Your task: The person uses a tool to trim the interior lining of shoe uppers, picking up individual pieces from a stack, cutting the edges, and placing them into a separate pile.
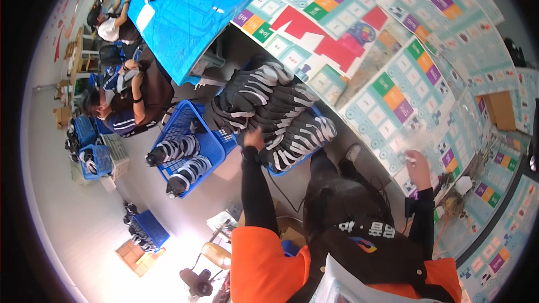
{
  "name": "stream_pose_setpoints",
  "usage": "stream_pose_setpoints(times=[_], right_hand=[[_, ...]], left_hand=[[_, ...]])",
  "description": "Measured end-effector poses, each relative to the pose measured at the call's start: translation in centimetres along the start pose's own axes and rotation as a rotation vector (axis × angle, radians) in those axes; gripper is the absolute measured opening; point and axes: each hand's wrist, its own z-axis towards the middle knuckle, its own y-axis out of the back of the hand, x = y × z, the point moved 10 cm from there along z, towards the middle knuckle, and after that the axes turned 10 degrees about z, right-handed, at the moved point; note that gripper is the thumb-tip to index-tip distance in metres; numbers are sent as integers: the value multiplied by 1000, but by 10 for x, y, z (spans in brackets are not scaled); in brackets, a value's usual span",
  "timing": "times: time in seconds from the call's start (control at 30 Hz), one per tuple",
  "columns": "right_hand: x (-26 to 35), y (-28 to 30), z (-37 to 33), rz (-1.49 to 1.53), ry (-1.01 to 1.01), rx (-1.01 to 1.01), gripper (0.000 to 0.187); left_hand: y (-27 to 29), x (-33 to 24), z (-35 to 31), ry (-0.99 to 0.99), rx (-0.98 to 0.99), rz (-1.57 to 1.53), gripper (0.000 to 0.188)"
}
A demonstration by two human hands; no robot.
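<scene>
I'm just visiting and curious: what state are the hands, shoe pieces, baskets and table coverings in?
Left hand: at the near edge of the striped shoe pieces, grip unclear
Right hand: by the patterned sheets, grip unclear
Striped shoe pieces: heaped in overlapping rows
Basket under them: loaded above its rim
Blue basket to its left: partly filled
Patterned sheets: laid overlapping
Blue table cover: spread, wrinkled

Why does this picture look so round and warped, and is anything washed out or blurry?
In the head view, the fisheye lens bends straight edges and leaves black corners; the lower-left floor glares nearly white; the stacked black-and-grey footwear shows little detail in its darkest parts; the left hand looks slightly soft, perhaps from motion.
</scene>
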Motion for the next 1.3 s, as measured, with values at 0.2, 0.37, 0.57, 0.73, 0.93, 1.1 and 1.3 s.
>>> stream_pose_setpoints(times=[0.2, 0.37, 0.57, 0.73, 0.93, 1.1, 1.3], right_hand=[[170, -224, 87, 480, 64, 642, 24], [207, -374, 242, 255, 294, 546, 27], [316, -560, 313, 327, 444, 536, 37], [316, -626, 374, 9, 508, 371, 57], [303, -668, 411, -172, 224, 493, 106], [326, -711, 328, -182, 380, 879, 100], [280, -646, 194, 117, 262, 987, 82]], left_hand=[[-225, 89, -153, 929, 437, -1052, 97], [-160, 105, -83, 1240, -20, -1466, 123], [-119, 292, -79, 1370, -281, -1119, 141], [-114, 223, 36, 1222, -176, -984, 146], [-121, 211, 51, 1345, -337, -896, 100], [-147, 241, 13, 1177, -321, -789, 72], [-43, 214, -97, 904, -507, -378, 67]])
